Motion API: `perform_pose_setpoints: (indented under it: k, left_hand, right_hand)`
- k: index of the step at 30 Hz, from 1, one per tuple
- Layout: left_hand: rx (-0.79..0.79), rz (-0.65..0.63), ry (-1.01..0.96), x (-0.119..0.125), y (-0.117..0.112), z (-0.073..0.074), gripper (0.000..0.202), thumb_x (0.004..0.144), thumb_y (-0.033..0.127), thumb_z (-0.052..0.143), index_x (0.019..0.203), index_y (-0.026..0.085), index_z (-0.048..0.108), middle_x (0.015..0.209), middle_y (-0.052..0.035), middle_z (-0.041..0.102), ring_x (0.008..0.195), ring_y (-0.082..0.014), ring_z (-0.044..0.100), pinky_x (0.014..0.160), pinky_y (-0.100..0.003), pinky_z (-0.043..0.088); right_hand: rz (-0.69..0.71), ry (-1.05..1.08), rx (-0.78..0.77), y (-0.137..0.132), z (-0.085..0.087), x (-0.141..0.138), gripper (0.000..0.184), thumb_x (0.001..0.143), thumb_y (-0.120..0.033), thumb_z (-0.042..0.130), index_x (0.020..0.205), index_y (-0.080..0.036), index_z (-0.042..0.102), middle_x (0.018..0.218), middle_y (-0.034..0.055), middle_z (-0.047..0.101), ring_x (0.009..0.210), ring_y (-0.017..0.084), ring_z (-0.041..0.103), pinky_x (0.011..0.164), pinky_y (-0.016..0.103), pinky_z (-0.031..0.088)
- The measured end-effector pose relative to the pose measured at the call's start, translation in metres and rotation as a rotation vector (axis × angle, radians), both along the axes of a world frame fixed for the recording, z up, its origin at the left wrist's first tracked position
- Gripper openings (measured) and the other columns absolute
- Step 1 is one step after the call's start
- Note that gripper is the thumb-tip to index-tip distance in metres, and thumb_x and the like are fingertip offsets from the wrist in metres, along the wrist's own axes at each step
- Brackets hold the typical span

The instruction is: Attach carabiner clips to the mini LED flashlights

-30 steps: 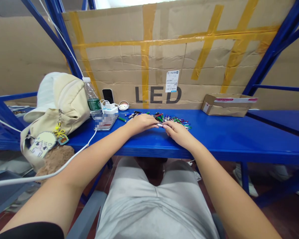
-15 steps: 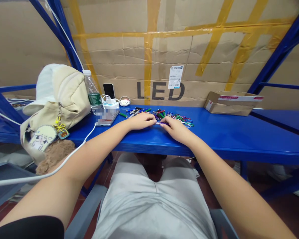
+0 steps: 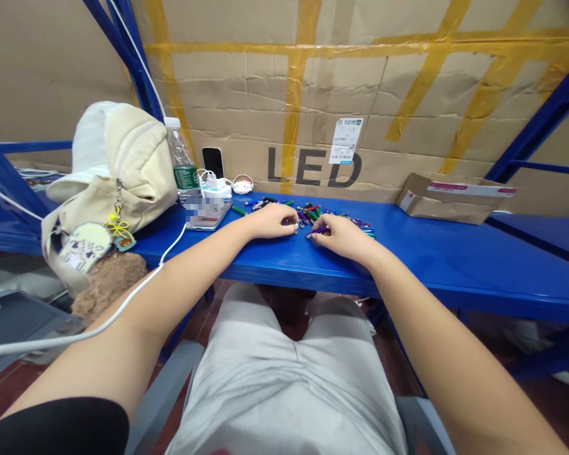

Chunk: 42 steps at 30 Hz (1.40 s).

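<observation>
Pinching a purple pen-like piece [image 3: 318, 231] between thumb and fingertips of the right hand [image 3: 342, 235], almost closed upon it. Holding it on the near side of a mixed-colour heap [image 3: 309, 210]; cannot tell if touching the blue tabletop [image 3: 455, 259]. Curling the fingers of the left hand [image 3: 274, 221] close to the thumb, just left of the piece; cannot tell if fully closed or gripping anything.

Bounded nearby by the tabletop's front edge, at the back by a taped cardboard panel [image 3: 246, 107]. Running wide to the right, as far as one open carton [image 3: 455, 205]. Crowded on the left.

Counting: one purple piece gripped, one green piece [image 3: 239, 210] at the heap's left end, one flat device [image 3: 218, 216], one bottle [image 3: 184, 177], one backpack [image 3: 145, 164]. Cannot count the heap; too jumbled.
</observation>
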<state>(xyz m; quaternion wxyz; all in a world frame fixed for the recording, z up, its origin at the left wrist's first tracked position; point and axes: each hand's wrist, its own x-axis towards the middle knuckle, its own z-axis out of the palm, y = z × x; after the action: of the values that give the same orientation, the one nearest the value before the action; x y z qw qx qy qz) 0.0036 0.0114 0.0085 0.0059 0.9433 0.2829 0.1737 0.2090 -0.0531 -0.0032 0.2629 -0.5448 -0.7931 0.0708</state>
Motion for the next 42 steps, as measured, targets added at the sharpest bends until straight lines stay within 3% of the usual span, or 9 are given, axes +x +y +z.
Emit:
perform_pose_setpoints:
  k: [8,13,20,23,25,29,33,37,42]
  left_hand:
    - [0.039,0.029,0.005,-0.003,0.003,-0.002,0.027,0.08,0.026,0.05,0.097,0.017,0.068,0.096,-0.0047,0.07,0.085,-0.0179,0.063,0.075,-0.026,0.044]
    - [0.07,0.041,0.074,-0.002,0.006,-0.004,0.03,0.078,0.024,0.05,0.1,0.018,0.069,0.1,-0.0052,0.07,0.09,-0.0199,0.063,0.077,-0.027,0.044]
    - [0.076,0.031,0.082,-0.001,0.01,-0.008,0.034,0.076,0.022,0.05,0.104,0.019,0.069,0.098,-0.005,0.07,0.088,-0.0192,0.063,0.077,-0.027,0.045]
    - [0.056,0.033,0.062,-0.001,0.012,-0.01,0.034,0.077,0.022,0.05,0.105,0.019,0.069,0.1,-0.0047,0.07,0.088,-0.018,0.063,0.079,-0.026,0.045]
    - [0.043,0.031,0.048,0.0,0.014,-0.01,0.034,0.078,0.023,0.05,0.106,0.019,0.068,0.102,-0.0048,0.07,0.09,-0.0181,0.063,0.079,-0.026,0.045]
    - [0.02,0.03,0.028,0.004,0.013,-0.011,0.031,0.081,0.027,0.051,0.105,0.017,0.068,0.103,-0.0053,0.07,0.091,-0.0182,0.063,0.08,-0.025,0.045]
    - [0.006,0.026,0.022,0.006,0.012,-0.011,0.029,0.083,0.033,0.052,0.1,0.017,0.07,0.1,-0.0049,0.07,0.089,-0.0173,0.063,0.08,-0.025,0.045]
    - [0.009,0.006,0.015,0.006,0.013,-0.013,0.028,0.083,0.034,0.053,0.097,0.017,0.071,0.1,-0.0043,0.071,0.09,-0.0167,0.063,0.08,-0.024,0.044]
    - [0.029,0.006,0.023,0.007,0.014,-0.014,0.028,0.083,0.032,0.054,0.1,0.017,0.071,0.101,-0.0055,0.071,0.091,-0.0182,0.063,0.081,-0.025,0.044]
  right_hand:
    - [-0.006,0.007,-0.1,0.012,0.011,0.004,0.018,0.072,-0.02,0.061,0.089,-0.019,0.067,0.082,0.0027,0.069,0.074,0.017,0.062,0.071,0.027,0.046]
    - [-0.002,0.035,-0.189,0.014,0.014,0.0,0.012,0.078,-0.026,0.057,0.085,-0.019,0.065,0.069,0.0016,0.066,0.059,0.014,0.056,0.059,0.026,0.043]
    - [-0.091,0.149,-0.105,0.023,0.009,-0.003,0.021,0.085,-0.037,0.051,0.073,-0.019,0.054,0.058,-0.0012,0.055,0.053,0.011,0.047,0.051,0.024,0.036]
    - [-0.092,0.297,-0.145,0.026,0.004,-0.003,0.018,0.082,-0.035,0.056,0.073,-0.02,0.051,0.055,-0.0036,0.05,0.048,0.01,0.042,0.045,0.022,0.033]
    - [-0.085,0.504,-0.208,0.024,0.002,-0.004,0.017,0.081,-0.033,0.058,0.074,-0.022,0.048,0.051,-0.0059,0.045,0.043,0.008,0.038,0.04,0.02,0.029]
    - [0.069,1.002,-0.345,0.016,0.008,-0.005,0.026,0.082,-0.033,0.059,0.069,-0.022,0.04,0.048,-0.0079,0.038,0.037,0.005,0.028,0.033,0.016,0.018]
    - [0.218,1.25,-0.625,0.01,0.017,0.002,0.037,0.085,-0.04,0.057,0.062,-0.019,0.037,0.047,-0.0081,0.033,0.035,0.002,0.02,0.03,0.012,0.016]
    - [0.327,1.316,-0.785,0.01,0.021,0.011,0.035,0.087,-0.039,0.057,0.063,-0.018,0.04,0.05,-0.0094,0.031,0.036,0.001,0.014,0.029,0.01,0.017]
    - [0.335,1.118,-0.607,0.005,0.023,0.011,0.035,0.086,-0.046,0.054,0.065,-0.021,0.042,0.053,-0.0092,0.024,0.039,0.004,0.008,0.032,0.016,0.01]
